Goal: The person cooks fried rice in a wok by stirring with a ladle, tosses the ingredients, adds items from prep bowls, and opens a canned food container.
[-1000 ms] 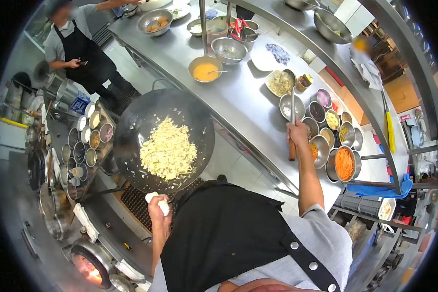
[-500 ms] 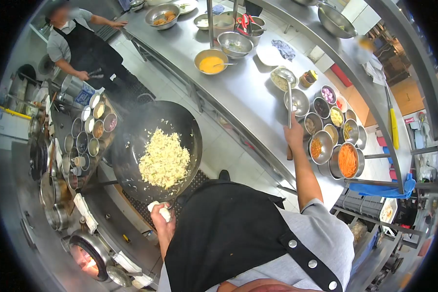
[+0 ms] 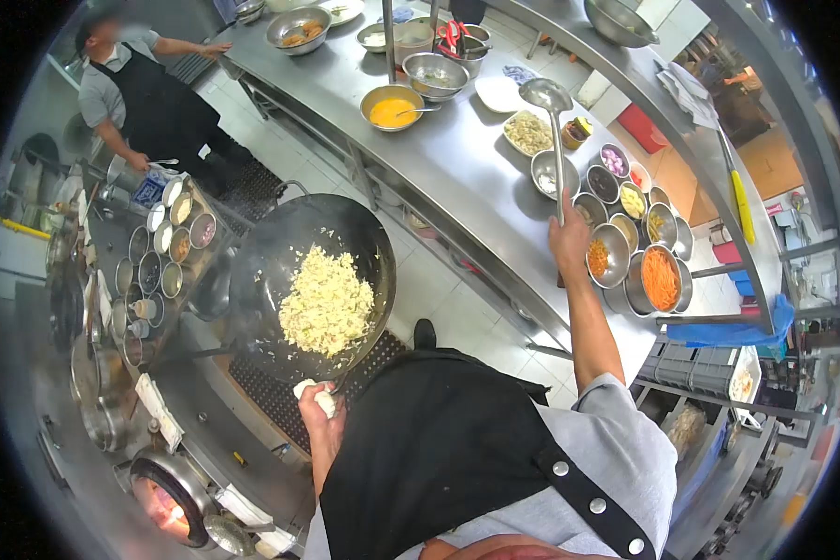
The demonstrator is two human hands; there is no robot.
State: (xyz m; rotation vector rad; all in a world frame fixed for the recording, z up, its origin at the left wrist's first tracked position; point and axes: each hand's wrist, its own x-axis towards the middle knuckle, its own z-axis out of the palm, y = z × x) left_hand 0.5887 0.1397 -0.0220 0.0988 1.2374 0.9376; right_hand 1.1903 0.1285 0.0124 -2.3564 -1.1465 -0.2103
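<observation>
Ladle [image 3: 545, 94] moved off pale-food dish [image 3: 511, 146]; right hand [image 3: 569, 245] grips it, left hand [image 3: 321, 425] cloth [image 3: 325, 401] beside wok [image 3: 259, 280]. Judged mid-reach; wok needs steadying.

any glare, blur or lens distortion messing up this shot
Head view: strong fisheye, the shelf bowed and the corners black; head view: pale glare on the steel table, burner flame nearly washed out; head view: far left smeared, egg-like food and ladle clearer.
</observation>
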